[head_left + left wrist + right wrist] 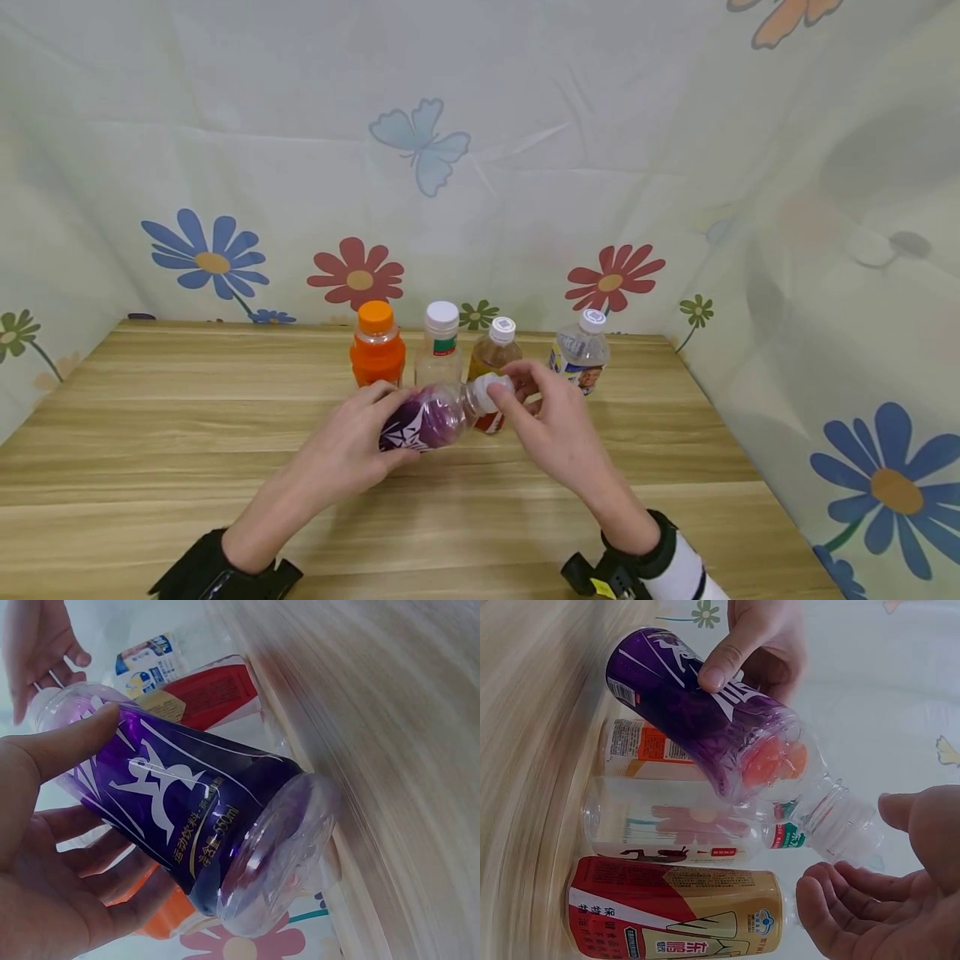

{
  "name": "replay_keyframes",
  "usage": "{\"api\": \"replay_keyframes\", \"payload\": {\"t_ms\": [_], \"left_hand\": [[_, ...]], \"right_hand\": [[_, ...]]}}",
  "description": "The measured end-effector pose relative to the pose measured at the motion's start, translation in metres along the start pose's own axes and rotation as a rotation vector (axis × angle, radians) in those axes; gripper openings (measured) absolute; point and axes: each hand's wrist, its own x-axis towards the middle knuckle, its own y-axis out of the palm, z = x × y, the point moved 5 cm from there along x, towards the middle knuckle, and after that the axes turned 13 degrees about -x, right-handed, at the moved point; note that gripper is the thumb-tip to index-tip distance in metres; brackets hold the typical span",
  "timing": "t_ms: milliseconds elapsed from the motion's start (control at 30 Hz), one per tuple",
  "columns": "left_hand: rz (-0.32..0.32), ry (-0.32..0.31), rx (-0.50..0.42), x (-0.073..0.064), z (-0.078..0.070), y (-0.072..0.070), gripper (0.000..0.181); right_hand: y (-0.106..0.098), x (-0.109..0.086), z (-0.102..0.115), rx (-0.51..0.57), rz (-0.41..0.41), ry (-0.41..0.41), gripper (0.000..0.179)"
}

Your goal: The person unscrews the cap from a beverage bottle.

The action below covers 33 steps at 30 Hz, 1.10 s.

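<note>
My left hand [363,433] grips a clear plastic drink bottle [438,414] with a purple label around its body. The bottle is tilted, nearly lying over, its neck to the right. Its white cap [847,834] sits on the neck. My right hand [551,425] is at the cap, thumb on one side and bent fingers on the other. In the right wrist view the thumb [900,810] stands slightly apart from the cap. The left wrist view shows the left thumb [79,739] across the label and the fingers behind the bottle.
Behind the hands, upright on the wooden table [187,442], stand an orange bottle [377,350], a clear bottle with a white cap [442,316], a red-and-gold-labelled bottle [682,911] and a clear blue-and-yellow-labelled bottle [581,350]. A flowered cloth [480,208] encloses the back and sides.
</note>
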Motion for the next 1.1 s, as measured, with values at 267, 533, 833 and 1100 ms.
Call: {"api": "replay_keyframes", "payload": {"t_ms": [267, 533, 833, 1100], "left_hand": [[-0.005, -0.003, 0.014, 0.000, 0.000, -0.001, 0.070], [0.007, -0.002, 0.005, -0.001, 0.001, 0.000, 0.071], [0.007, 0.009, -0.001, 0.000, 0.000, -0.001, 0.071], [0.007, 0.009, -0.016, 0.000, -0.001, -0.002, 0.069]], "right_hand": [[0.002, 0.000, 0.001, -0.016, 0.030, -0.014, 0.027], [0.003, -0.002, 0.003, -0.010, 0.046, -0.085, 0.030], [0.001, -0.002, 0.009, -0.010, 0.049, -0.200, 0.033], [0.000, -0.002, 0.011, -0.001, 0.026, -0.263, 0.036]]}}
